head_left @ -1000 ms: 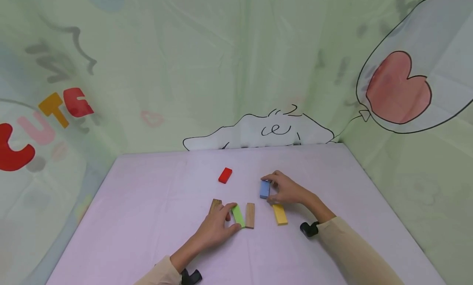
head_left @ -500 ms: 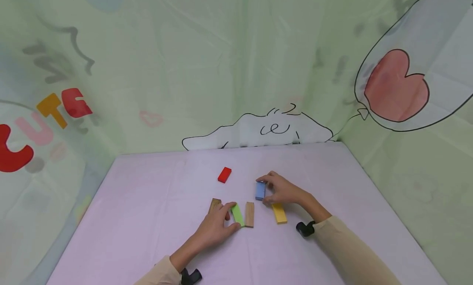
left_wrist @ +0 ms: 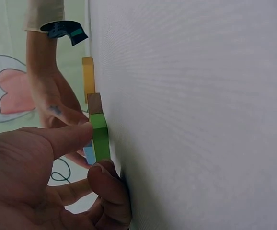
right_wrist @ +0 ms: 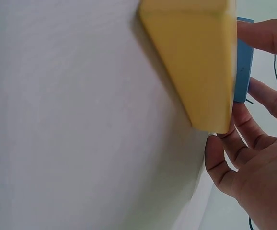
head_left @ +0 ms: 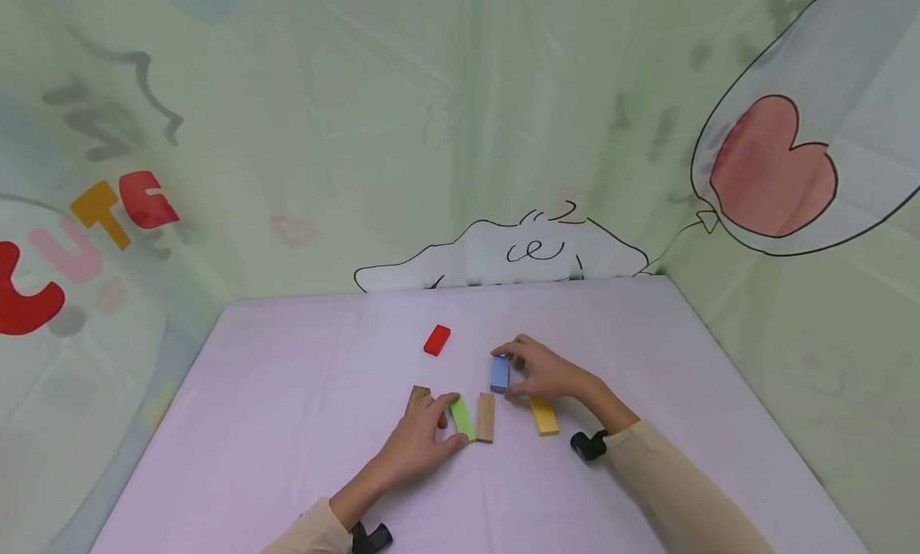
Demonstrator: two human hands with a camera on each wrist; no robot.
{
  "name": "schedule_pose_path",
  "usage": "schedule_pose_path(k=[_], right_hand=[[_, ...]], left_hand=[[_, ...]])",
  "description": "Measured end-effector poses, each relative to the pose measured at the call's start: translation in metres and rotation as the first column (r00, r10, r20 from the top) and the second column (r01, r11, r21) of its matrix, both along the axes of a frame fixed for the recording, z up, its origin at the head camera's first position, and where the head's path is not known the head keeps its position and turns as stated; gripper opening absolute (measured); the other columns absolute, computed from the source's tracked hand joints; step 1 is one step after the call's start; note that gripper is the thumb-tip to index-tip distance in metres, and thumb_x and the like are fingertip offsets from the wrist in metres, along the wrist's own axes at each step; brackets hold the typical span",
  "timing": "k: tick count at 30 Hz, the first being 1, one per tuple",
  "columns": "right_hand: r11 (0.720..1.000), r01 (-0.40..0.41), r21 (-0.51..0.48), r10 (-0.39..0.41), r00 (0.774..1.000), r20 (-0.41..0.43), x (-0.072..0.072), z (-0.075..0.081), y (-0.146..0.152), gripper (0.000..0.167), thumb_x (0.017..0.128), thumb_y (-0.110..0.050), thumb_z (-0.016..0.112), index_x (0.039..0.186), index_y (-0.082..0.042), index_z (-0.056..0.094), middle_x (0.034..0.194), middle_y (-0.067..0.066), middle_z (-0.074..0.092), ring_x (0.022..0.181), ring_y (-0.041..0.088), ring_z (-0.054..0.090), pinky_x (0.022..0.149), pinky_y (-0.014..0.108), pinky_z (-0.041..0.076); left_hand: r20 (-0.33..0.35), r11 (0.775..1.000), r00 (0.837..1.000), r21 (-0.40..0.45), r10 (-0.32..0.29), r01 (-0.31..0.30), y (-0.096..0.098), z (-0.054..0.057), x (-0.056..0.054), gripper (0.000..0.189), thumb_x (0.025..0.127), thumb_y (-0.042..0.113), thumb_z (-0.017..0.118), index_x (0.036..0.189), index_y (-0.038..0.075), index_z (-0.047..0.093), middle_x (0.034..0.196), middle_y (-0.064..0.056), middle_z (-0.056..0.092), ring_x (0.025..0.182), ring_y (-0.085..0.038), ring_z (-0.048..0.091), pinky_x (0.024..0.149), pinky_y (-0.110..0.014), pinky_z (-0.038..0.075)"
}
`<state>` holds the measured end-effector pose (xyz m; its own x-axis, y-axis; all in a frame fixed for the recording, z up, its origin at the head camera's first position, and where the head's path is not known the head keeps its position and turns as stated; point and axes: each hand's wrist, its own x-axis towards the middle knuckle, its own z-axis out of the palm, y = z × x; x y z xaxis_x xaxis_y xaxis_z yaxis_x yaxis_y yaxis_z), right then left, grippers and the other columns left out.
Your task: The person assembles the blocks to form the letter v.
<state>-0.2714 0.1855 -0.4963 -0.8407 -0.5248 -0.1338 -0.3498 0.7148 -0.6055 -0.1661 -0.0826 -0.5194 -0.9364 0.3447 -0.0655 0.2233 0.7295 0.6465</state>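
Places taken from the tan block [head_left: 485, 417], which lies lengthwise on the lilac surface [head_left: 287, 378]. Far left of it and beyond the surface, the pale green backdrop [head_left: 323, 139] carries coloured letters [head_left: 102, 212]. Left sleeve [head_left: 311, 530], beige, is on the near left of the tan block, a black wrist mount [head_left: 372, 538] at its cuff. Left hand [head_left: 424, 444], left of the tan block, pinches the green block [head_left: 463, 419] end to end: thumb at its near end, forefinger at its far end. Brown block [head_left: 418, 397] shows left of the tan block, partly hidden by that hand. Red block [head_left: 437, 340] lies well beyond the tan block and to its left, set aslant. Green block is just left of the tan block, far end leaning away from it; contact at the near ends cannot be told. Blue block [head_left: 499, 373] is just past the tan block's far end, slightly right; touching or not, unclear. Right hand [head_left: 548, 370], right of and beyond the tan block, grips the blue block between thumb and finger. Yellow block [head_left: 544, 417] lies right of the tan block, apart from it, its far end under the right hand in the head view. Right sleeve [head_left: 683, 490], also beige, is farther right.
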Motion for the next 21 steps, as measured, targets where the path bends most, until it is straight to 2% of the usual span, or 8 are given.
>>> schedule_pose_path(k=[6,21], right_hand=[[1.0,-0.02,-0.01,0.02,1.0,0.001,0.0002,-0.0011,-0.0016,0.065,0.085,-0.019,0.088,0.144,-0.013,0.062,0.128,0.011,0.058,0.112,0.023,0.057,0.1,0.043,0.057],[0.999,-0.022,0.037,0.021,0.999,0.024,-0.0006,0.0014,-0.0091,0.066,0.084,-0.02,0.09,0.144,-0.015,0.064,0.125,0.008,0.057,0.112,0.021,0.056,0.098,0.04,0.058]], left_hand=[[0.004,1.0,1.0,0.002,0.0,0.0,-0.0006,-0.0037,-0.0006,0.066,0.094,0.036,0.079,0.152,0.013,0.055,0.096,0.003,0.055,0.08,-0.009,0.047,0.065,-0.023,0.04],[-0.015,1.0,1.0,-0.008,-0.002,0.002,-0.0001,-0.0031,-0.0014,0.066,0.094,0.036,0.079,0.151,0.013,0.056,0.096,0.003,0.056,0.079,-0.008,0.046,0.065,-0.023,0.039]])
